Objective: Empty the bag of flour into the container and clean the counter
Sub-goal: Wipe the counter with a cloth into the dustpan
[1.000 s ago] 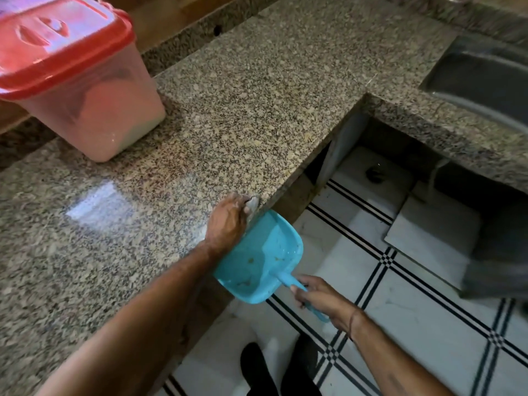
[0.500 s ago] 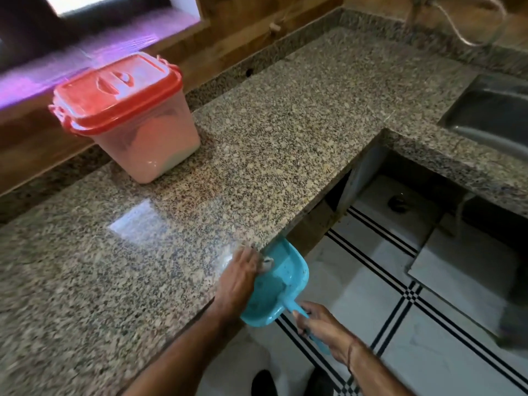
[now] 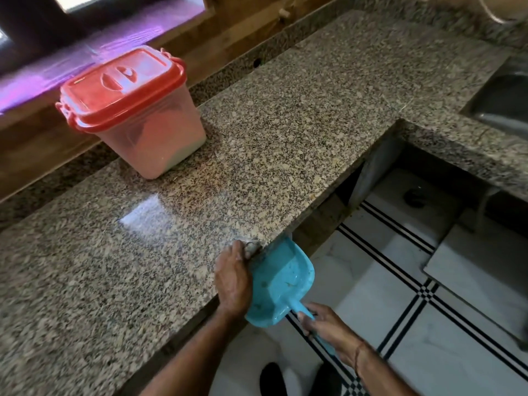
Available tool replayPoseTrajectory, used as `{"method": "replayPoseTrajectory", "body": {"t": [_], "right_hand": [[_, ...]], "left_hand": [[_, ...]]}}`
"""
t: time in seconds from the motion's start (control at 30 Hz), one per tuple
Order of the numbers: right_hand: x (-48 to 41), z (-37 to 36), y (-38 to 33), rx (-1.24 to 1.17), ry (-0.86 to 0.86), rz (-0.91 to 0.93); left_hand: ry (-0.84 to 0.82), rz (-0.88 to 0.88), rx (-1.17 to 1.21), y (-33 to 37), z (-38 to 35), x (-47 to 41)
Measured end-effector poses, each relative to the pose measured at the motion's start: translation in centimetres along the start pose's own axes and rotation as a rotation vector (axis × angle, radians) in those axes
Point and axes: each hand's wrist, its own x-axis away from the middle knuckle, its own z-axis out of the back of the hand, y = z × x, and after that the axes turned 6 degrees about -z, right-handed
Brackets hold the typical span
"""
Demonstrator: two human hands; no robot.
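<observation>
A clear plastic container [image 3: 160,138] with a shut red lid [image 3: 120,87] stands at the back left of the granite counter [image 3: 285,124], with pale flour inside. My left hand [image 3: 233,278] rests on the counter's front edge, its fingers closed on a small pale wad [image 3: 251,247]; whether it is cloth or paper I cannot tell. My right hand [image 3: 328,330] grips the handle of a blue dustpan [image 3: 281,284], held just below the counter edge beside my left hand. A few crumbs lie in the pan. No flour bag is in view.
A steel sink [image 3: 505,104] is set into the counter at the right. Below the edge is a white tiled floor [image 3: 428,352] with black stripes and a floor drain [image 3: 413,197]. My dark shoes [image 3: 274,378] show at the bottom. A wooden window sill runs behind the container.
The view has lifted, so the container now sits lower and further right in frame. My left hand has slid along the counter edge over the dustpan, which my right hand keeps below the edge.
</observation>
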Motion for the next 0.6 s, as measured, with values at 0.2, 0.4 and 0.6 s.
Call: {"method": "replayPoseTrajectory", "body": {"t": [0.2, 0.4, 0.6], "right_hand": [[0.1, 0.0, 1.4, 0.006, 0.005, -0.003], [0.5, 1.0, 2.0, 0.017, 0.068, -0.026], [0.4, 0.1, 0.5, 0.040, 0.070, -0.020]], "left_hand": [[-0.061, -0.055, -0.010, 0.4, -2.7, -4.6], [-0.136, -0.246, -0.080, 0.5, -2.9, -5.3], [-0.383, -0.240, -0.225, 0.5, -2.4, -9.2]]}}
